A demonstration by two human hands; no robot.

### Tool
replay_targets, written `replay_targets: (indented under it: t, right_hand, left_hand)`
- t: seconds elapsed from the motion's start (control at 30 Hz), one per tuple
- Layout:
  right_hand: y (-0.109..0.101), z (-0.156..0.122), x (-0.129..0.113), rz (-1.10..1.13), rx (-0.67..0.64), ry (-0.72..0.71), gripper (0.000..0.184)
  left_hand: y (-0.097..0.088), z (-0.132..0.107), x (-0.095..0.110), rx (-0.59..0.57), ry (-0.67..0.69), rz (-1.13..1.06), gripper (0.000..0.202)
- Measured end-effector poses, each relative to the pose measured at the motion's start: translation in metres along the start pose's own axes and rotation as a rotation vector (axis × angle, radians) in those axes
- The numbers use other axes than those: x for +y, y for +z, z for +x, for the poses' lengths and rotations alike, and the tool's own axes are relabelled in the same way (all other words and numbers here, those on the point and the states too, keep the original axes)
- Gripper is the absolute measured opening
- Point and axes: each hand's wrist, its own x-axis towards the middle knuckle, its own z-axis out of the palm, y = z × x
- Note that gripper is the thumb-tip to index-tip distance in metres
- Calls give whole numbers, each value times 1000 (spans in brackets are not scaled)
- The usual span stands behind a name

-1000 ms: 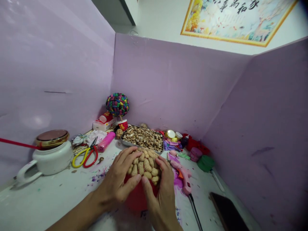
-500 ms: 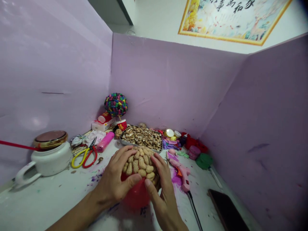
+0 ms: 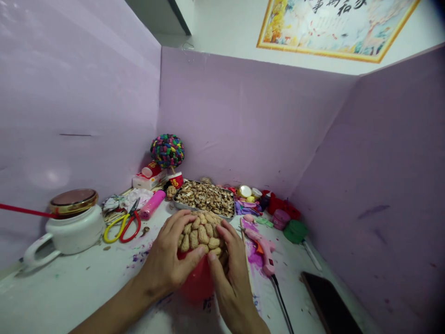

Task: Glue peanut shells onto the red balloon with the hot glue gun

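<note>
Between my hands sits a round red ball, smooth and shiny like a balloon, its upper part covered with whole peanuts. My left hand wraps its left side, thumb on the front where the peanuts meet the bare red. On the right side, my right hand cups it with fingers over the peanuts and thumb at the front. Both hands touch the ball; its underside and far side are hidden. Just beyond it lies a metal tray full of nut shell pieces.
To the right lie a pink glue gun with a black cord and a dark phone. Scissors, a pink roll and a white lidded pot stand left. A colourful ball is at the back, near purple walls.
The peanut-covered ball has shifted or turned slightly to the left, with both hands still around it. The right hand has moved a little with it.
</note>
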Motion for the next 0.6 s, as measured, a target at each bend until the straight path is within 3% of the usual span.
replay_targets:
  t: [0.13, 0.23, 0.33, 0.6]
  right_hand:
    - [-3, 0, 2, 8, -21, -19, 43]
    - [-5, -1, 6, -10, -50, 4, 56]
    - [-5, 0, 13, -3, -53, 136, 71]
    - [1, 29, 25, 337, -74, 461, 88]
  left_hand:
    - [0, -1, -2, 6, -9, -26, 43]
    - [-1, 1, -3, 22, -61, -43, 43]
    - [-4, 4, -6, 16, -132, -82, 42]
    - [-6, 7, -25, 72, -286, -291, 47]
